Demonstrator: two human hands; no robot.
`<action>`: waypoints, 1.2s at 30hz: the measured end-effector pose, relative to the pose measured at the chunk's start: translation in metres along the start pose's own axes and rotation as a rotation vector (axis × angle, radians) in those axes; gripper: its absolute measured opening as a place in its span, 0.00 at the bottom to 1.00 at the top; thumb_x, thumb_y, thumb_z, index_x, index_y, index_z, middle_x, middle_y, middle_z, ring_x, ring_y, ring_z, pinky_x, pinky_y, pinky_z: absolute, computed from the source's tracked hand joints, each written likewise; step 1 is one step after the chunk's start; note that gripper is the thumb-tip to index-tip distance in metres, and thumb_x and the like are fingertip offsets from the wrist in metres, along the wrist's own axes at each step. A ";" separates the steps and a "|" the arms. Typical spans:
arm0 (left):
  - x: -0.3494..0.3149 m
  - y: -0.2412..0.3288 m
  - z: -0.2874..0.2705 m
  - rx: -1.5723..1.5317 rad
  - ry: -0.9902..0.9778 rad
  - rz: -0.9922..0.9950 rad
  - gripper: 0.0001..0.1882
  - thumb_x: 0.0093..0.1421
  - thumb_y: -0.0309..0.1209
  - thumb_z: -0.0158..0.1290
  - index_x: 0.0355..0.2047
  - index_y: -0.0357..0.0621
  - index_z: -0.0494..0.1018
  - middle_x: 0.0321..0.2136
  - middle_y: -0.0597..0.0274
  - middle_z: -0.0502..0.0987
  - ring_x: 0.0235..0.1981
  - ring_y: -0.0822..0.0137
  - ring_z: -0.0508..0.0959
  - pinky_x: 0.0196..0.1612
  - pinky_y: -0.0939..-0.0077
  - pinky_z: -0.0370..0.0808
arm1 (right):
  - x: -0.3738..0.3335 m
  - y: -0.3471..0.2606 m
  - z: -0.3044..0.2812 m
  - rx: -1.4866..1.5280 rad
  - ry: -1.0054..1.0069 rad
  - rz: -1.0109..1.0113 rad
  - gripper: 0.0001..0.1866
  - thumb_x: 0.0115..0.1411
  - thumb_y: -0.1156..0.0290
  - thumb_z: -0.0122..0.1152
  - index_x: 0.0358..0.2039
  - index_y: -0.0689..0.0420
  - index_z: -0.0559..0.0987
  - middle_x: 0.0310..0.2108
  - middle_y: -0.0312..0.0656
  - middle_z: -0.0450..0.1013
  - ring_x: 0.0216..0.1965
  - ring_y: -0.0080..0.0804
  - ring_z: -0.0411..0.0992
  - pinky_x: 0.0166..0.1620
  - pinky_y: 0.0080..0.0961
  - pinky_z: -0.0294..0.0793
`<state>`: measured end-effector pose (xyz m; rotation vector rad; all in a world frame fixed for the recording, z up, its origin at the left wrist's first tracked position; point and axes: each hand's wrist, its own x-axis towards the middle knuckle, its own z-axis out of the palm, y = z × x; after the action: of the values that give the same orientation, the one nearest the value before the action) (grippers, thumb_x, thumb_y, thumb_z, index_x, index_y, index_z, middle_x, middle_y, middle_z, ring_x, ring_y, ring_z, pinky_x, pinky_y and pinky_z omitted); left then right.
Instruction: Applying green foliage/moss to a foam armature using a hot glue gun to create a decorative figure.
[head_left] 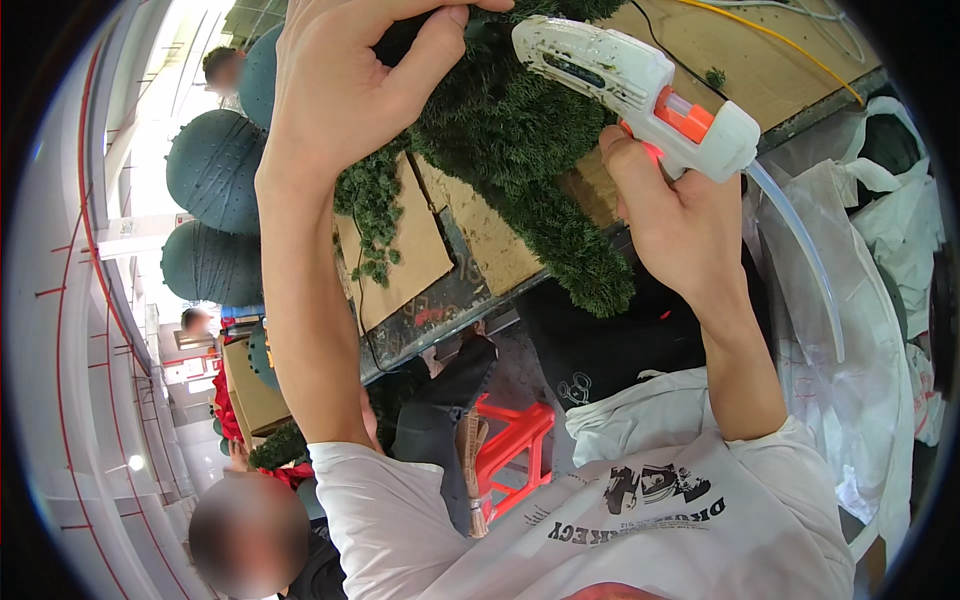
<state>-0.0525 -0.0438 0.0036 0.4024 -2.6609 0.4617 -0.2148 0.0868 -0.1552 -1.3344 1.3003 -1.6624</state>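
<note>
My right hand [668, 215] grips a white hot-glue gun [640, 85] with an orange trigger, its nozzle aimed left toward a large ball covered in dark green artificial moss [520, 130]. A clear glue stick [800, 250] trails from the back of the gun. My left hand [350, 75] is raised at the top of the picture, with thumb and fingers pinching the green moss covering at the ball's upper edge. The ball rests over a table topped with cardboard sheets [400, 260].
Loose green moss scraps [370, 205] lie on the cardboard. Bare grey-green foam spheres [215, 170] stand at the left. A red plastic stool [515, 445] sits below the table. White plastic bags [880, 250] hang at the right. Another person [250, 535] sits at lower left.
</note>
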 end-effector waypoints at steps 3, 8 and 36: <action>0.000 -0.001 0.000 0.025 -0.019 -0.034 0.12 0.54 0.26 0.54 0.35 0.43 0.86 0.60 0.42 0.74 0.63 0.43 0.70 0.66 0.49 0.63 | 0.000 0.002 0.000 -0.047 0.011 -0.018 0.08 0.65 0.70 0.60 0.37 0.61 0.80 0.21 0.30 0.71 0.20 0.16 0.68 0.25 0.20 0.67; 0.001 0.003 -0.003 0.002 -0.044 -0.071 0.12 0.54 0.27 0.54 0.35 0.43 0.86 0.60 0.42 0.74 0.63 0.43 0.70 0.66 0.48 0.63 | 0.000 -0.001 0.002 -0.005 0.023 0.011 0.08 0.65 0.68 0.60 0.36 0.60 0.80 0.20 0.30 0.71 0.20 0.16 0.68 0.25 0.20 0.66; 0.004 0.009 -0.003 -0.028 -0.014 -0.063 0.13 0.52 0.24 0.55 0.35 0.46 0.86 0.60 0.45 0.75 0.64 0.44 0.70 0.68 0.49 0.61 | -0.010 -0.014 -0.021 0.051 -0.022 0.007 0.06 0.60 0.68 0.59 0.33 0.57 0.80 0.22 0.43 0.71 0.26 0.38 0.73 0.33 0.31 0.71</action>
<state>-0.0583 -0.0354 0.0056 0.4808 -2.6568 0.4040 -0.2308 0.1061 -0.1454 -1.3135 1.2403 -1.6602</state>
